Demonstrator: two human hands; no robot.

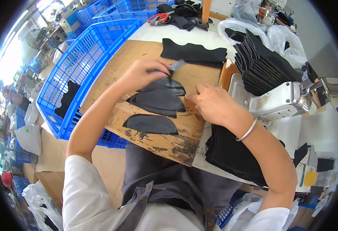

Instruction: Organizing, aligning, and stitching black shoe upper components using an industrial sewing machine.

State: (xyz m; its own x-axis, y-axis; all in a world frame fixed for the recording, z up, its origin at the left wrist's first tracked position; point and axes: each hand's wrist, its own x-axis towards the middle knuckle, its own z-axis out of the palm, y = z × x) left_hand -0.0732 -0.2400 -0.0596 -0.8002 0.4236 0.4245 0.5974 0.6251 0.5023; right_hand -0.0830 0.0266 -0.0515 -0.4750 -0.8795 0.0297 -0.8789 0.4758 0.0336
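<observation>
One blue plastic crate [66, 125], its walls moulded as a slotted lattice, stood at your far left. To its right lay a brown cardboard sheet [111, 73], plain toward the far end and smeared black along its near edge. A bare margin ran between the sheet's left edge and the work, beneath your forearm.

Your left hand [141, 74] hung over the sheet, fingers curled and fingertips pinched on a blurred tool [176, 65] with a flat grey part; its exact kind could not be told. Below it, thin dark panels [151, 124] lay in a column, half-oval, with curved upper edges and a faint sheen. The nearest panel lay apart, bordered by bare cardboard; those farther up overlapped. Beyond them, a scalloped black stack [194, 52] lay across the far end.

Your right hand [213, 102] was half closed just beside the right ends of the upper panels; whether its fingertips gripped anything could not be told. Black cut pieces [232, 154] lay beneath that forearm. Farther right, a fanned black stack [263, 65] and a silver-coloured metal machine [280, 101] limited sideways room.
</observation>
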